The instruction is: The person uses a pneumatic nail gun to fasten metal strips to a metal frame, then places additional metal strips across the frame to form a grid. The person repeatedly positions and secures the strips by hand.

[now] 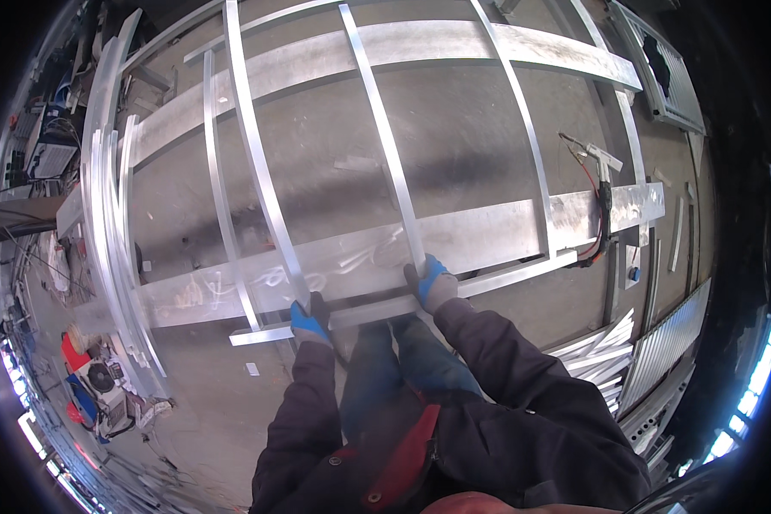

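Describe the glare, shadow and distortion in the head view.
Head view: glare whitens stretches of the metal frame; a dark shadow band crosses the floor between the wide beams. Head view: long edges bow near the black rim, and light at lower right is blown out. Head view: left hand and right hand show without strong blur.

And there, lower left, a pale machine with a black grille; over right, a ribbed panel!

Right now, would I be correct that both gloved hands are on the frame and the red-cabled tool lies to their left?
Not quite: the head view shows the tool lying right of the left hand and right hand, both on the frame.
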`<action>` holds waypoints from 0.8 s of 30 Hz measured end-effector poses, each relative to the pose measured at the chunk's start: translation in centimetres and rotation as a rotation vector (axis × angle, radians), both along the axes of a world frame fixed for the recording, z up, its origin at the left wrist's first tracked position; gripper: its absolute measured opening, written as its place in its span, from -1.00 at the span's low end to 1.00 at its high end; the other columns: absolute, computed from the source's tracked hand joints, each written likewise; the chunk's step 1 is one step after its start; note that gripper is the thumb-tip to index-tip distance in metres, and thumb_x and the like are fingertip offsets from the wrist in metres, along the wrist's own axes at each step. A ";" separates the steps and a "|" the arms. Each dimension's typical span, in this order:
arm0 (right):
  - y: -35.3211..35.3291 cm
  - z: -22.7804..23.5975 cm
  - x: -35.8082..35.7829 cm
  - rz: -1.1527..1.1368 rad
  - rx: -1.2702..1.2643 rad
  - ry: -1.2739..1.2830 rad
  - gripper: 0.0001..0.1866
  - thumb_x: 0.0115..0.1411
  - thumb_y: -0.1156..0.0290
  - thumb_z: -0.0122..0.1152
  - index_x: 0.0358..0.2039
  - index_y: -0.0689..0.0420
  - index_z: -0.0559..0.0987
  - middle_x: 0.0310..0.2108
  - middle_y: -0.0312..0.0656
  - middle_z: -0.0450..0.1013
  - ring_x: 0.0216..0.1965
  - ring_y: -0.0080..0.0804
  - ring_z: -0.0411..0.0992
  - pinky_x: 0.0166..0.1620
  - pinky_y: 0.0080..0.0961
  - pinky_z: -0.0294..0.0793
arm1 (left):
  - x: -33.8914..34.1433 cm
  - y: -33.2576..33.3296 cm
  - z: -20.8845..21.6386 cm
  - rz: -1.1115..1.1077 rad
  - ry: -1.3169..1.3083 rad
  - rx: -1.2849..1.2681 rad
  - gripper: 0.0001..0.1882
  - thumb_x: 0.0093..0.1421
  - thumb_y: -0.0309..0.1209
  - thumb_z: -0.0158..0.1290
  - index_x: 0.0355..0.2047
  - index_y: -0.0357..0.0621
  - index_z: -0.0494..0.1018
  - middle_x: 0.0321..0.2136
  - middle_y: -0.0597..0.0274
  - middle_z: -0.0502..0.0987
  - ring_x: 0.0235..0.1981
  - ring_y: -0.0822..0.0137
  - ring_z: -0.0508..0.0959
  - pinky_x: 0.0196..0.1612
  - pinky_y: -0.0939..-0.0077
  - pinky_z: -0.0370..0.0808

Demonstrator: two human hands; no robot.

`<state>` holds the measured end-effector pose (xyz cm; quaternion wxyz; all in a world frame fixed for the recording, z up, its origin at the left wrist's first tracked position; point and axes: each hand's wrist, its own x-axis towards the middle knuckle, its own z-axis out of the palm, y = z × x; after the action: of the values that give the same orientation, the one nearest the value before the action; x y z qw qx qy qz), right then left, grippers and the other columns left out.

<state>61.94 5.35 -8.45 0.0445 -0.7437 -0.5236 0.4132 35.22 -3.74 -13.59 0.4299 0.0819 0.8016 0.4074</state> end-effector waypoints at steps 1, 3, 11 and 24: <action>0.3 -0.2 -0.2 0.012 -0.023 -0.010 -0.39 0.30 -0.13 0.18 0.10 0.14 0.53 -0.12 0.11 0.62 -0.05 0.15 0.59 0.03 -0.04 0.52 | 0.0 0.0 0.0 0.033 -0.038 0.041 -0.62 0.30 -0.24 0.29 -0.06 -0.25 0.49 -0.39 0.29 0.54 -0.44 0.45 0.53 -0.40 0.48 0.50; 0.8 -0.6 -0.6 0.020 -0.047 -0.009 -0.40 0.31 -0.12 0.17 0.12 0.12 0.52 -0.09 0.09 0.62 -0.03 0.13 0.59 0.06 -0.03 0.51 | 0.1 0.0 0.0 0.057 -0.067 0.063 -0.66 0.31 -0.29 0.29 -0.05 -0.23 0.48 -0.40 0.33 0.53 -0.45 0.47 0.51 -0.42 0.50 0.48; 1.3 -2.8 -1.8 0.054 -0.020 -0.049 -0.44 0.33 -0.12 0.15 0.06 0.11 0.54 -0.13 0.08 0.62 -0.07 0.13 0.59 0.00 -0.01 0.54 | -1.0 -0.5 -1.9 0.115 -0.187 0.098 -0.72 0.34 -0.36 0.27 -0.06 -0.19 0.48 -0.40 0.30 0.53 -0.47 0.42 0.53 -0.44 0.49 0.50; 1.0 -3.7 -2.3 0.051 0.014 -0.080 -0.47 0.32 -0.10 0.18 -0.04 0.15 0.55 -0.24 0.06 0.63 -0.17 0.12 0.61 -0.07 -0.02 0.54 | -1.1 -0.3 -1.8 0.144 -0.205 0.119 -0.68 0.34 -0.35 0.26 -0.04 -0.26 0.44 -0.37 0.29 0.52 -0.48 0.40 0.53 -0.43 0.44 0.56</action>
<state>59.67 6.33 -12.20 0.0183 -0.7458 -0.5466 0.3805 34.09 -4.03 -15.38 0.4736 0.0073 0.7316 0.4903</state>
